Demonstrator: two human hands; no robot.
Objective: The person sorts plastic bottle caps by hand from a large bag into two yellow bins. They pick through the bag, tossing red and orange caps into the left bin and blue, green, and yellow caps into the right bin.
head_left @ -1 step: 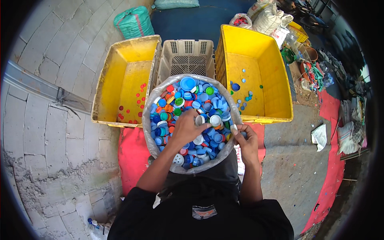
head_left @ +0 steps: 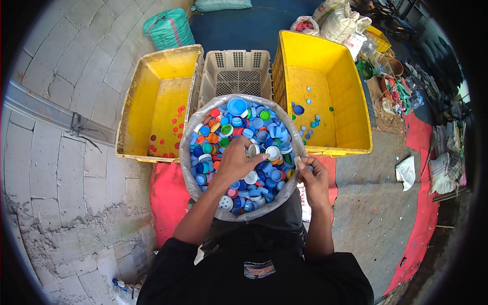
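A round tub (head_left: 186,168) with a pale plastic-covered rim stands in front of me, heaped with bottle caps (head_left: 249,193), mostly blue with some red, orange, green and white. My left hand (head_left: 237,161) is over the middle of the heap, thumb and fingers closed around a whitish bottle cap (head_left: 253,150). Beside its thumb lies another white cap (head_left: 273,152). At the tub's right rim my right hand (head_left: 314,177) pinches a small white cap (head_left: 298,162) between thumb and fingertips, seen edge-on.
Beyond the tub stand a yellow bin (head_left: 170,96) with scattered red caps, a grey slatted crate (head_left: 238,61), and a yellow bin (head_left: 325,66) with blue and green caps. A green sack (head_left: 168,28) leans by the block wall (head_left: 66,168); white sacks (head_left: 339,24) stand far right.
The white cap in my right hand has turned slightly and shows more of its side. My left hand keeps its place over the heap.
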